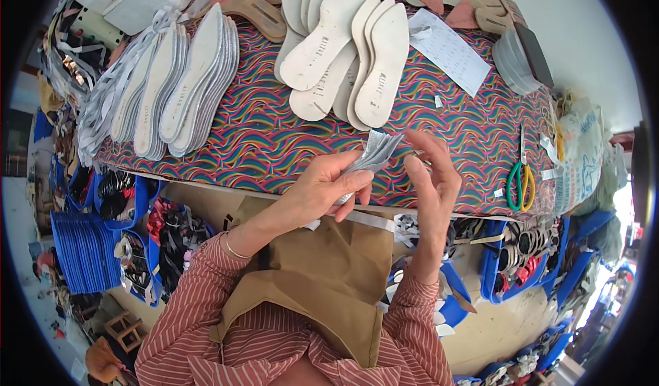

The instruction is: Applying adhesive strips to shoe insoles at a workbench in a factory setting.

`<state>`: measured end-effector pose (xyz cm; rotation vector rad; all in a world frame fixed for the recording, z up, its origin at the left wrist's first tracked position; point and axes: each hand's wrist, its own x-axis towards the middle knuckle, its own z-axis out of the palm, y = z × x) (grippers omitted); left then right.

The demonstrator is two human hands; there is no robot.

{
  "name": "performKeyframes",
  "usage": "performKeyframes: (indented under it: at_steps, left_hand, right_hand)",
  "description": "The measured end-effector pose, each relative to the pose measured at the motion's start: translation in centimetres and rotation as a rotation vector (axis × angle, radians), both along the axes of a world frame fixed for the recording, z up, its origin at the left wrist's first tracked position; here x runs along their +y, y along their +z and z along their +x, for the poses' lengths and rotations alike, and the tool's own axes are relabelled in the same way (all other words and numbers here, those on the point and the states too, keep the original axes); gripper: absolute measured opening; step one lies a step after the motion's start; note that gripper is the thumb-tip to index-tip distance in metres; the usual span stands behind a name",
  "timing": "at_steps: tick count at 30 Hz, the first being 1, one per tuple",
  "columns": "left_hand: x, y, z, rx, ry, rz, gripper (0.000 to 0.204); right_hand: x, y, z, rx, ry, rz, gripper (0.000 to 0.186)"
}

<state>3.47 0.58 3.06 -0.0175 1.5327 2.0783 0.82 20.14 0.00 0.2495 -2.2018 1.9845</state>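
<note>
My left hand (312, 194) grips a small bundle of silvery-grey strips (376, 151) between thumb and fingers, above the table's near edge. Close to the bundle's right end is my right hand (436, 183), raised, its fingers bent but apart; no object shows in them. Just beyond both hands, pale shoe insoles (386, 70) lie in loose, overlapping piles on the patterned cloth (264, 132). To the left stand stacks of insoles with silvery edges (195, 91), beside a heap of long silvery strips (103, 122).
Scissors (523, 180) with green and yellow handles lie at the right. Behind them are a white printed sheet (449, 53) and a grey roll (513, 63) with a dark block against it. Blue crates (86, 252) of shoe parts stand below the table. A brown apron (322, 262) covers my lap.
</note>
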Motion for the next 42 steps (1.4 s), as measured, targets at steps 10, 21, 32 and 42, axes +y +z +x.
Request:
performKeyframes:
  at_steps: [10, 21, 32, 42]
  left_hand:
    - [1.1, -1.5, -0.7, 0.022, 0.035, 0.032, 0.025]
    - [2.0, -1.1, -1.2, 0.006, 0.082, 0.086, 0.021]
    - [2.5, -2.2, -1.3, 0.143, 0.237, -0.008, 0.021]
    - [2.4, -2.2, -0.9, 0.149, 0.261, 0.067, 0.016]
  right_hand:
    - [-0.5, -0.2, 0.5, -0.171, 0.055, -0.482, 0.01]
    - [0.1, -0.6, 0.2, -0.134, -0.03, -0.403, 0.007]
    - [-2.8, -1.0, 2.1, -0.079, -0.161, -0.158, 0.006]
    - [-3.3, -0.3, 1.8, -0.217, -0.156, -0.257, 0.007]
